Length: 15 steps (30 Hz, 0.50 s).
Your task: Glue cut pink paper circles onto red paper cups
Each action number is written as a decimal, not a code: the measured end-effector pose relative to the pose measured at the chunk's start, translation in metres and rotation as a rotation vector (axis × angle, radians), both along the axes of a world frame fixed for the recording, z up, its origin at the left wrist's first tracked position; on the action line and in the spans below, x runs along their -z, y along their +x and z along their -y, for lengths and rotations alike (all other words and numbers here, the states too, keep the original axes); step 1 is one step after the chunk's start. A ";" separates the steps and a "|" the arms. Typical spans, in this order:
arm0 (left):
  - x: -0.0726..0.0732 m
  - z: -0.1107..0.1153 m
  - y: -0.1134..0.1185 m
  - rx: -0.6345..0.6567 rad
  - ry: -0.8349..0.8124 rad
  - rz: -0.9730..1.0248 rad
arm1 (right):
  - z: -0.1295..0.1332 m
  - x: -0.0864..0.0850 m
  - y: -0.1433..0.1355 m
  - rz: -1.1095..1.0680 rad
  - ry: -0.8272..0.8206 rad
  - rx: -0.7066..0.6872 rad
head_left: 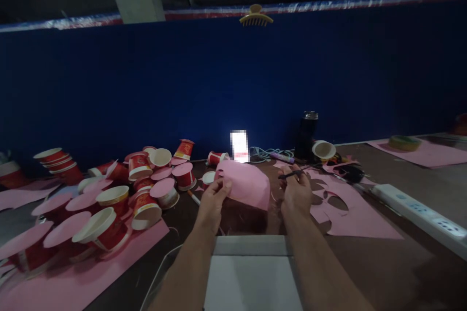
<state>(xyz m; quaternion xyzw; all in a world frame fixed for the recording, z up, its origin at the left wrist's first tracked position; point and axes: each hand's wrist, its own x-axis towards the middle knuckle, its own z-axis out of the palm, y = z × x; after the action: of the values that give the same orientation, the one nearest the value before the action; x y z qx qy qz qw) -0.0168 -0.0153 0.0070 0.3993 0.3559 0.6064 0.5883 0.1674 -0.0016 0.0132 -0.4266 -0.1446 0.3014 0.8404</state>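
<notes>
My left hand [215,199] pinches the left edge of a pink paper sheet [248,184], thumb on top. The sheet is held up above the brown table, its lower right edge curved. To the right of it, my right hand [296,194] is closed on a slim black tool [292,174]; its kind is hard to make out, as the fingers cover part of it. That hand is apart from the sheet. Beyond the sheet stands a bright, blurred-out screen [239,146]. A cut-up pink sheet [357,209] with round holes lies right of my right hand.
Many red paper cups [146,209], several topped with pink discs, crowd the left side. A white power strip [419,211] lies right. Behind are a dark bottle [306,133], a tipped cup [324,149], cables [270,154] and a tape roll [404,143]. A white box [251,272] is nearest me.
</notes>
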 end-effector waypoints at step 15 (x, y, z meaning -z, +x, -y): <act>-0.020 0.019 -0.003 0.122 0.000 -0.379 | 0.017 -0.009 -0.020 0.077 0.002 -0.575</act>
<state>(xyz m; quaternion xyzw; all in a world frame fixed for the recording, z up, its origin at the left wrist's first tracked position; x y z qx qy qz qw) -0.0201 -0.0348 0.0266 0.5274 0.4354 0.4836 0.5463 0.1476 -0.0186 0.0224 -0.3784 -0.2918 0.5106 0.7148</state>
